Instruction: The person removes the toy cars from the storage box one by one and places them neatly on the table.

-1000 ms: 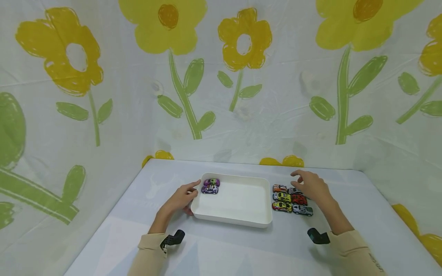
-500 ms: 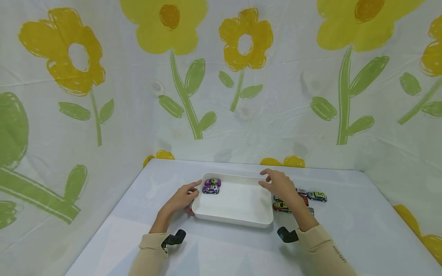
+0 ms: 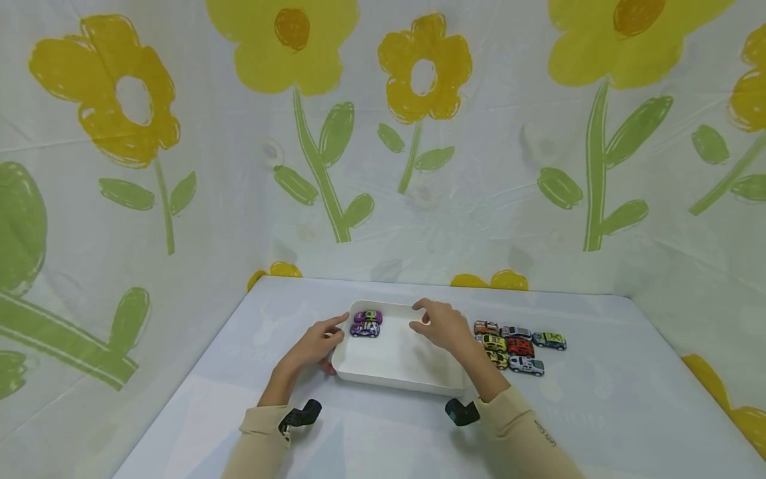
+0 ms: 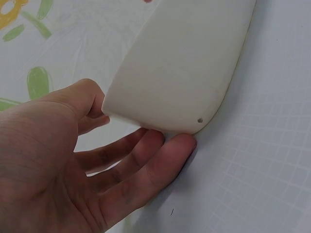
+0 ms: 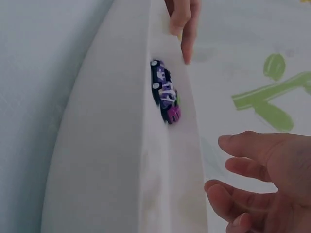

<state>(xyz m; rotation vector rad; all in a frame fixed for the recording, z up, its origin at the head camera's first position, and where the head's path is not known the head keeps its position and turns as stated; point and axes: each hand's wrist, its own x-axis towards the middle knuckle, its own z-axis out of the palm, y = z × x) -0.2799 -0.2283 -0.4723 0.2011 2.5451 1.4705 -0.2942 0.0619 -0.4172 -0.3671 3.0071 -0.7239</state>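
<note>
A white rectangular tray (image 3: 389, 359) lies on the table. My left hand (image 3: 314, 346) holds its left end; in the left wrist view the fingers (image 4: 160, 165) curl against the tray's outer wall (image 4: 180, 63) and the thumb is up by the rim. Inside, at the far left corner, a purple-and-green toy car (image 3: 368, 316) and a purple-and-white toy car (image 3: 365, 329) sit side by side. My right hand (image 3: 445, 327) hovers over the tray's right part, thumb and fingers parted. In the right wrist view nothing lies between its fingers (image 5: 223, 199).
Right of the tray, several toy cars stand close together: orange (image 3: 486, 327), silver (image 3: 516, 332), blue-and-yellow (image 3: 549, 340), yellow (image 3: 493, 342), red (image 3: 519, 346) and grey (image 3: 526, 365) ones. My right forearm partly covers the nearest yellow-and-red car (image 3: 499, 360). A flowered cloth (image 3: 491, 226) hangs behind the table.
My right hand has moved left from above the group of cars to over the tray, uncovering the blue-and-yellow car. The left hand and the tray have stayed in place.
</note>
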